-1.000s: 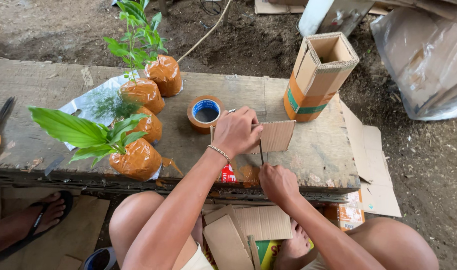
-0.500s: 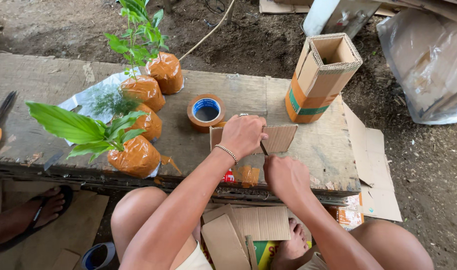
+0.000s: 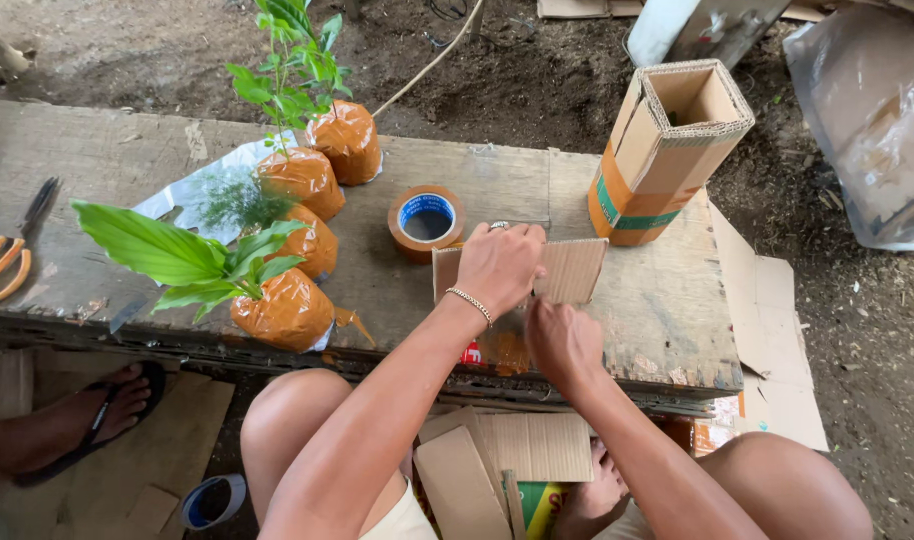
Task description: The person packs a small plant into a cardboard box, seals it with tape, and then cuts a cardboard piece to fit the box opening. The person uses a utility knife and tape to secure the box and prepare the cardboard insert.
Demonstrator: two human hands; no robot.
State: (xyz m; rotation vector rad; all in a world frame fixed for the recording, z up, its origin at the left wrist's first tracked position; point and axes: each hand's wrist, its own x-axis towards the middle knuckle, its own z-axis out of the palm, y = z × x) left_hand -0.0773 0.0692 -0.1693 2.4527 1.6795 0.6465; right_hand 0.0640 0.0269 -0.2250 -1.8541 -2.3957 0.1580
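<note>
Left hand (image 3: 499, 265) presses flat on cardboard piece (image 3: 573, 270) lying on wooden bench (image 3: 127, 160) beside tape roll (image 3: 427, 220); right hand (image 3: 563, 342) closed at near edge, apparently cutting, tool hidden. Next move needs steady straight stroke.

The person's arms are bare from the upper arm down, with no sleeves in view. The left hand (image 3: 499, 266) wears a thin beaded chain bracelet (image 3: 470, 304) at the wrist and a small ring (image 3: 499, 225) on one finger. The right hand (image 3: 563, 343) wears nothing. Both knees and thighs are bare, and a pale garment (image 3: 402, 517) shows at the lap. The feet are bare.
</note>
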